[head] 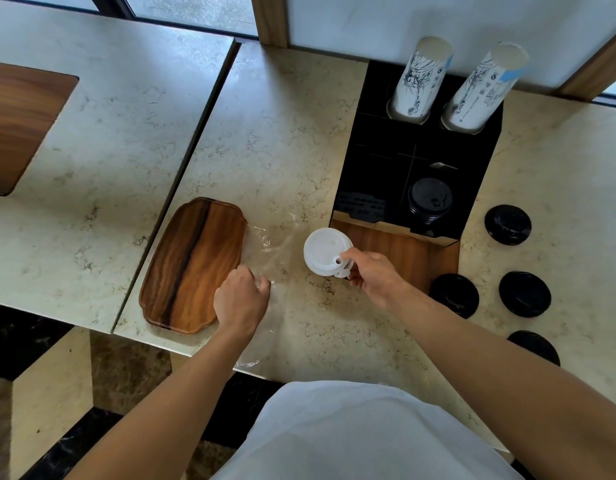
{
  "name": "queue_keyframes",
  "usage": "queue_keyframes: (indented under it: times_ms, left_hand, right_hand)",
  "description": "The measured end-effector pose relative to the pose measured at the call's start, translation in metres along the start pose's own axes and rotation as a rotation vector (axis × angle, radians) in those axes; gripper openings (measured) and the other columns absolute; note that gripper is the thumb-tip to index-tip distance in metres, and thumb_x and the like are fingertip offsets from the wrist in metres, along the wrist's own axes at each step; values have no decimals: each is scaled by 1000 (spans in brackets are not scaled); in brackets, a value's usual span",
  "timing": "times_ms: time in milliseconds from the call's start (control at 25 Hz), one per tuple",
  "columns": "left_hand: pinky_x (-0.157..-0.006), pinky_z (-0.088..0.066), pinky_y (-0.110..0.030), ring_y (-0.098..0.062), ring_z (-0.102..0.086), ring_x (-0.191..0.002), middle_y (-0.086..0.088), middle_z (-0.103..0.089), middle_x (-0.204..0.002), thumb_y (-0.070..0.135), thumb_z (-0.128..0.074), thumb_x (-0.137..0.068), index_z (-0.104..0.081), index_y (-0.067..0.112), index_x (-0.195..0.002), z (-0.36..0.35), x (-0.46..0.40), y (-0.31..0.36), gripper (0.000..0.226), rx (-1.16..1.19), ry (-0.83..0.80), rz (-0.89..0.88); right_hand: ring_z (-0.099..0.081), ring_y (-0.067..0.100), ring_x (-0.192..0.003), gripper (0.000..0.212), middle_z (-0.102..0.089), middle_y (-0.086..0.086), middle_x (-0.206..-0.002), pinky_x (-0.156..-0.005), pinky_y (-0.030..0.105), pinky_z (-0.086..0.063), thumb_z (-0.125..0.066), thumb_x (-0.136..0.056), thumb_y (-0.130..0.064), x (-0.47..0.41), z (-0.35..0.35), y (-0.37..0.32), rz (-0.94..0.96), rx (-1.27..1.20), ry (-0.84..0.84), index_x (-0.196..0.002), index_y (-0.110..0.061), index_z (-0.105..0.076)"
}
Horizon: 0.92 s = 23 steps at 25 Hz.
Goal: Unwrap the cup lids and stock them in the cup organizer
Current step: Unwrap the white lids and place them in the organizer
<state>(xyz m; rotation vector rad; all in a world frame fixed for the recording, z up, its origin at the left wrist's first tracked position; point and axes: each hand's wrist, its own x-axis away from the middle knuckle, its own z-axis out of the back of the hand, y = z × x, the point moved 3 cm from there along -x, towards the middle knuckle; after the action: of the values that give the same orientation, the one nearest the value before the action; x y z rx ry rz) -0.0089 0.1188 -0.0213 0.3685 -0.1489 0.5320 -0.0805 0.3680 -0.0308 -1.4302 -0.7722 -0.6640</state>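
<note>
Both hands are busy: the right hand (370,271) pinches a short stack of round white plastic cup lids (327,251) by its near edge, lifted just above the marble counter (282,133), while the left hand (240,299) is curled round a crumpled clear plastic wrapper (275,244) lying flat beside it. Just beyond and right of the white stack sits the black compartmented cup organizer (379,150), nearer the right hand. Its front cell holds stacked black lids (429,202); two rear cells hold printed paper cup stacks (420,77). Loose black lids (507,224) lie to its right.
</note>
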Motion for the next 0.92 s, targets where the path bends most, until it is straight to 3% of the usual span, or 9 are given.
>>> queue_keyframes:
  times_ms: [240, 360, 480, 640, 760, 920]
  left_hand:
    - [-59, -48, -40, -18, -48, -60, 1, -49, -73, 38, -67, -84, -47, 15, -79, 11, 7, 20, 31, 114, 42, -66]
    - [-56, -42, -30, -11, -50, -64, 4, -54, -74, 33, -65, -88, -52, 19, -79, 16, 10, 39, 21, 305, 35, -118]
    - [-58, -50, -29, -11, -64, -65, 4, -68, -77, 38, -63, -91, -66, 21, -90, 11, 10, 56, 17, 606, -127, -4]
    - [-70, -64, -38, -17, -76, -82, -4, -76, -98, 46, -71, -91, -66, 15, -117, 0, 10, 77, 41, 951, -434, 160]
    - [-74, -65, -42, -19, -77, -85, -3, -77, -101, 37, -76, -89, -63, 12, -125, -3, 10, 89, 45, 1012, -449, 131]
    - [-66, -62, -27, -16, -78, -82, -2, -78, -101, 25, -74, -92, -66, 13, -128, -1, 4, 109, 39, 1039, -429, 72]
  right_hand:
    - [-52, 17, -62, 14, -69, 11, -78, -58, 29, -43, -71, -88, -18, 7, 1, 5, -16, -37, -9, -91, -4, -70]
    - [-51, 17, -63, 14, -67, 11, -77, -58, 29, -42, -71, -88, -17, 11, 3, 3, -15, -78, 13, -90, -4, -68]
    - [-51, 18, -65, 21, -67, 14, -83, -60, 29, -42, -72, -88, -17, 18, 3, 3, -7, -138, 6, -99, 1, -68]
    - [-54, 19, -73, 35, -68, 16, -96, -63, 29, -44, -72, -88, -19, 29, 6, 3, 21, -181, -22, -113, 4, -67]
    - [-55, 18, -76, 34, -68, 14, -99, -64, 28, -46, -73, -88, -22, 35, 10, 0, 45, -200, -10, -114, 0, -67]
    - [-61, 19, -81, 36, -68, 12, -101, -74, 31, -55, -76, -86, -23, 38, 20, -15, 101, -188, 33, -115, -3, -64]
